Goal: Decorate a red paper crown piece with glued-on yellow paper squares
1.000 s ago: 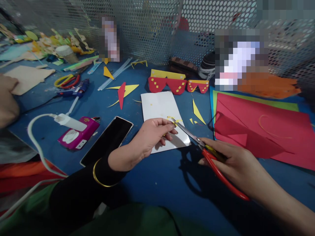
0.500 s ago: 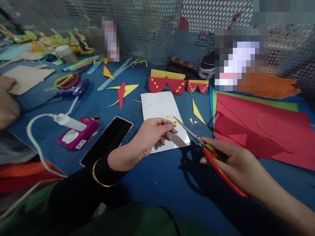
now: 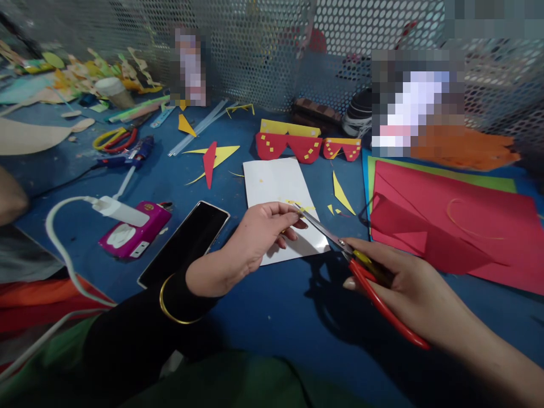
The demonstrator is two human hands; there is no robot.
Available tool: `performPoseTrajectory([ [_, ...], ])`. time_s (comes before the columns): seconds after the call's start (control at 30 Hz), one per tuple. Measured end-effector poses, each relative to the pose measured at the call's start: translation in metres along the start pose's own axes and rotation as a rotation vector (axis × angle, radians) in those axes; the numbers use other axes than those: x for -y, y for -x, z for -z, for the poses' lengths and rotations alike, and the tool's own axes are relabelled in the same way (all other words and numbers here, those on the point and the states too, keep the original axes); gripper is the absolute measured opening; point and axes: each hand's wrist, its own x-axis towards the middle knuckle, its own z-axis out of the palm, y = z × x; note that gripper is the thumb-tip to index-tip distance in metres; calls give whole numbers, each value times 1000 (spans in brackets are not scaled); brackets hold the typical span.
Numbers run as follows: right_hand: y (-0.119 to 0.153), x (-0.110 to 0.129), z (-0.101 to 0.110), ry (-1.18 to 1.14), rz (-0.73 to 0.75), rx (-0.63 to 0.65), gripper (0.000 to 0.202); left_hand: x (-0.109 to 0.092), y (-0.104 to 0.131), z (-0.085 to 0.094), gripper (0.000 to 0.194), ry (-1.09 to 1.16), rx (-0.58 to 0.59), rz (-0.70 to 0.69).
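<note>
Above the white sheet [image 3: 278,178], my left hand [image 3: 266,229] pinches a narrow yellow paper strip [image 3: 307,209] between thumb and forefinger. My right hand [image 3: 399,280] grips scissors [image 3: 361,271] with red and yellow handles. Their blade tips reach the strip close to my left fingertips. Small yellow bits lie on the sheet. Behind it stand a larger red paper piece [image 3: 267,148] and a smaller one [image 3: 341,150], both dotted with yellow squares. A curved yellow scrap [image 3: 342,194] lies right of the sheet.
A black phone [image 3: 185,243] and a purple socket block [image 3: 135,229] with a white cable lie at left, near a blue glue gun [image 3: 130,156] and pliers [image 3: 114,139]. Red paper sheets [image 3: 459,209] are stacked at right. Another person's arm [image 3: 11,198] shows at the left edge.
The scissors have moved slightly left, toward my left fingertips, and their blades have closed somewhat. The other person's hand has drawn back at the left edge, and the beige piece there has shifted.
</note>
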Motion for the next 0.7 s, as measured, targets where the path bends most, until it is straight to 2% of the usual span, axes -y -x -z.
performPoseTrajectory([
  [0.53, -1, 1, 1, 61, 27, 35, 36, 4, -3, 2, 19, -38, 10, 3],
  [0.7, -1, 1, 0, 64, 24, 20, 40, 2, -2, 1, 19, -8, 3, 7],
])
